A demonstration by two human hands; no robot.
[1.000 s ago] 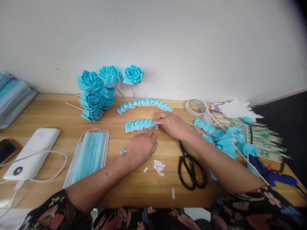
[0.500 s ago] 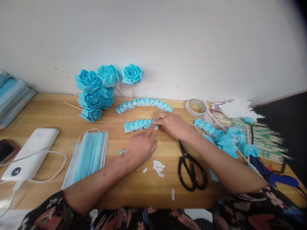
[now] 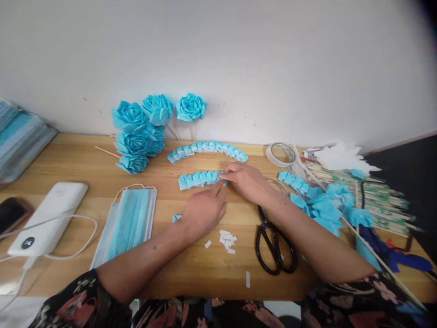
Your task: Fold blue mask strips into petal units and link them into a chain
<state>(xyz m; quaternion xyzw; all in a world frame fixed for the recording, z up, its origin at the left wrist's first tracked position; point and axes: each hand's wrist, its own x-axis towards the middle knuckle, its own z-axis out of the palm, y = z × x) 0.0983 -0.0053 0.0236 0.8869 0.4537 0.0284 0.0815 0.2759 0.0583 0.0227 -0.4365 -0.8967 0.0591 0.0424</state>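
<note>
A short row of folded blue petals (image 3: 200, 179) lies flat on the wooden table in front of me. At its right end, my right hand (image 3: 244, 180) pinches the strip between thumb and fingers. My left hand (image 3: 205, 209) is closed, its fingertips meeting the same end from below. Behind the strip a longer curved row of folded petals (image 3: 208, 149) rests on the table. Partly hidden by my left wrist is a small blue folded piece (image 3: 177, 217). Several small white paper bits (image 3: 227, 240) lie just right of my left hand.
Black-handled scissors (image 3: 273, 241) lie under my right forearm. Blue paper roses (image 3: 131, 136) stand at the back left. A tape roll (image 3: 280, 155), loose blue petals (image 3: 321, 205) and a blue glue gun (image 3: 392, 255) are at the right. Face masks (image 3: 131, 223) and a power bank (image 3: 48, 218) lie left.
The view has shifted slightly, so everything sits a little further right. Both hands stay at the right end of the petal strip with almost the same grip.
</note>
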